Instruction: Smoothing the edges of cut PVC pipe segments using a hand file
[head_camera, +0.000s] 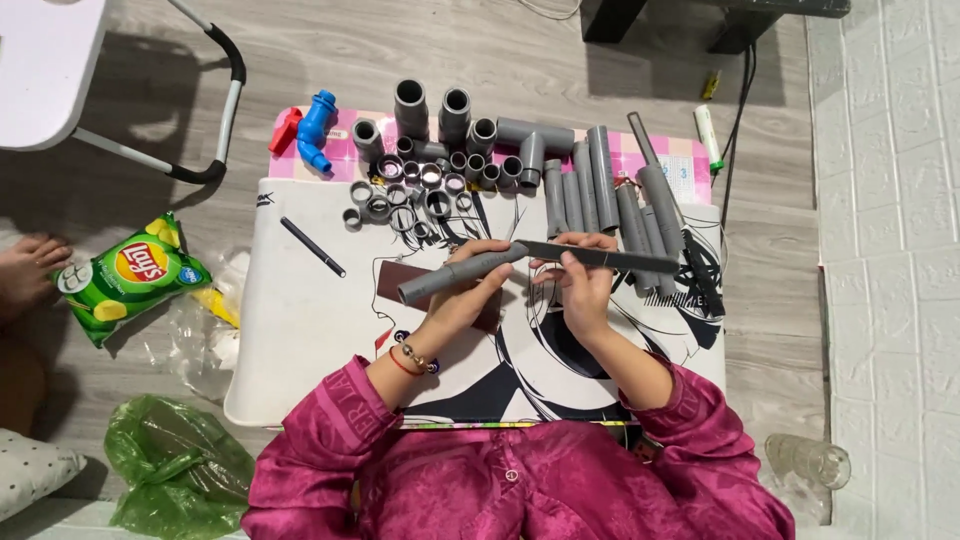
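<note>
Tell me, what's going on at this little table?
A person in a pink top sits at a low table. The left hand holds a grey pipe by one end, while the right hand lays a flat dark tool, maybe a file, against the pipe's tip. More pipes and fittings lie along the far edge, with a blue valve and a black pen to the left.

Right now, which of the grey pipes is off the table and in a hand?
The grey pipe gripped by the left hand, slanting across the table's middle. The other pipes lie side by side at the far right, untouched.
</note>
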